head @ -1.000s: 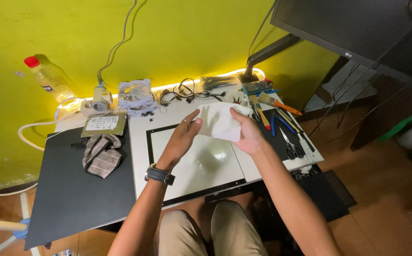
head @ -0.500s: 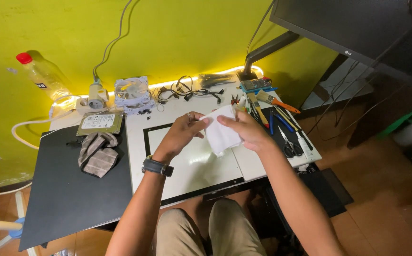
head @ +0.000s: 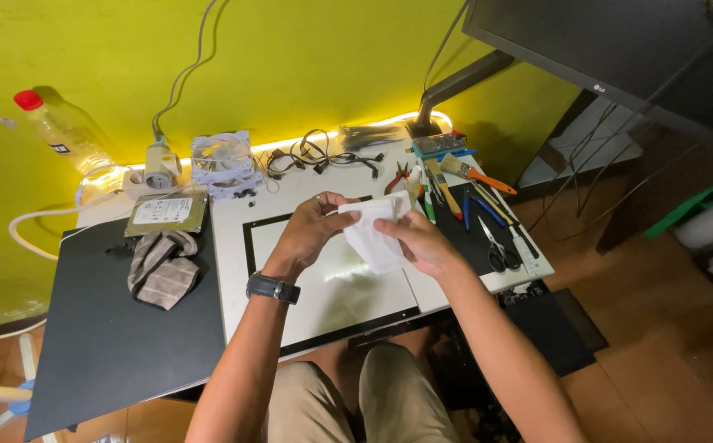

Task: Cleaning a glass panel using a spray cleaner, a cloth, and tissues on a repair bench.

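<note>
Both hands were closed on one white cloth or tissue (head: 375, 234), held in the air above the white work mat (head: 323, 287). The left hand (head: 311, 230) pinched the cloth's upper left edge between thumb and fingers; the right hand (head: 422, 242) gripped its right side with the fingers curled over the fabric. Whether anything was wrapped inside the cloth could not be told from this view.

Compared with the picture one second earlier, the cloth had changed form: there it was spread open and nearly flat between the hands, half a second later it was partly gathered, and now it was folded into a narrower hanging piece. The hands had drawn closer together. This suggested that the cloth was being folded into a pad, not yet applied to any surface.

A black wristwatch (head: 273, 288) sat on the left wrist, over the mat's left part. Left of the mat lay a striped rag (head: 162, 267) on a black sheet, and beyond the rag a hard drive (head: 166, 213). Behind the mat stood a clear fan (head: 222, 156) and loose black cables (head: 323, 156). Right of the mat lay red-handled pliers (head: 397, 176), a brush (head: 471, 172) and scissors (head: 500, 246). A plastic bottle (head: 65, 131) stood far left against the yellow wall
</note>
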